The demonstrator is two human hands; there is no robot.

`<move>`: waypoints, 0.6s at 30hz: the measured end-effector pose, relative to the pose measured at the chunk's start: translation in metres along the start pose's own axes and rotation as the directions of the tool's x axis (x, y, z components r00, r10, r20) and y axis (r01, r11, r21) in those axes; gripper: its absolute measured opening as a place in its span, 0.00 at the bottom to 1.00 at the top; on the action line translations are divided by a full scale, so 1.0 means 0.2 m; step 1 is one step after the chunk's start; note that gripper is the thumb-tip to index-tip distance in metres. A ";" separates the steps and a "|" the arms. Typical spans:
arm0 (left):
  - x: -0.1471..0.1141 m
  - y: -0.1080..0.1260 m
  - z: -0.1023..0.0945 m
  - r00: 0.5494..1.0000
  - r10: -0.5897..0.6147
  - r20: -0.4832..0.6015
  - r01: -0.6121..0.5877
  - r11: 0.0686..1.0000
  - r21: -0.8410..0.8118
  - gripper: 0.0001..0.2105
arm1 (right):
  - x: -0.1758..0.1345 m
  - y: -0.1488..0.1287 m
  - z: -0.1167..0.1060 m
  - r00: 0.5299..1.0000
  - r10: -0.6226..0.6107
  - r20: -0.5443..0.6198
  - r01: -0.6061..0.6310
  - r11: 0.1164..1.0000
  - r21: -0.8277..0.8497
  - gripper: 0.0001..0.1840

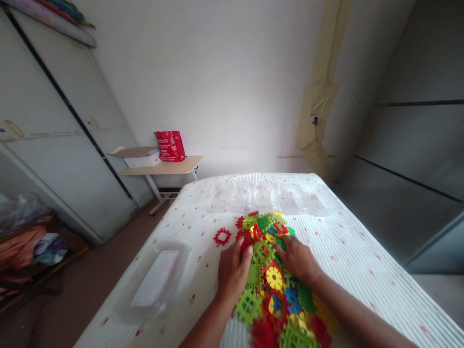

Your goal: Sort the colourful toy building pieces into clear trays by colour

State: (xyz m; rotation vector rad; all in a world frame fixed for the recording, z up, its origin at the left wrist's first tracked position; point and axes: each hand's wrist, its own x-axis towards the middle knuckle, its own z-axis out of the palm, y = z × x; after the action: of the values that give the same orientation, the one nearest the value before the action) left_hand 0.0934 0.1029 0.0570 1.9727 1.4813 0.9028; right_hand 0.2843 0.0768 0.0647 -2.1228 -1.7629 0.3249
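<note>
A heap of colourful plastic interlocking building pieces lies along the middle of the bed-like surface. My left hand (232, 268) rests on its left side, thumb and index finger apart, touching red and green pieces. From the right, my right hand (299, 258) reaches into the heap with its fingers spread; some fingertips are hidden among the pieces. A green window-shaped piece (264, 251) lies between both hands. Nearer me are a yellow flower-shaped disc (274, 277), a blue piece (293, 300) and another green window piece (248, 304). One red frame piece (222, 237) lies apart at the left.
A clear plastic tray (250, 198) with compartments lies beyond the heap. Left of me is another clear container (177, 270) with a white sheet (155, 278). A small side table (181, 166) holds a red bag (170, 146) and a white box (142, 159).
</note>
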 end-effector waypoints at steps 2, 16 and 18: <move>-0.02 0.03 0.03 0.999 -0.044 -0.005 0.044 0.998 -0.043 0.24 | 0.01 -0.01 0.02 0.999 -0.041 0.011 0.040 0.993 0.110 0.22; -0.08 0.19 0.16 0.970 -0.179 0.164 0.241 0.624 -0.744 0.25 | -0.06 -0.21 -0.07 0.970 -0.010 0.244 -0.243 0.076 0.967 0.29; -0.09 0.20 0.17 0.973 -0.155 0.172 0.230 0.582 -0.780 0.24 | -0.05 -0.19 -0.11 0.965 -0.007 0.264 -0.263 0.069 0.962 0.27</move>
State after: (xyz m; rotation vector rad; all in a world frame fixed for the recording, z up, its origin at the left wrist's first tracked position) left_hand 0.1415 0.0751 0.0605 1.1254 0.9353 1.1070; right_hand 0.2566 0.0708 0.0992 -1.0948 -0.7663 1.4016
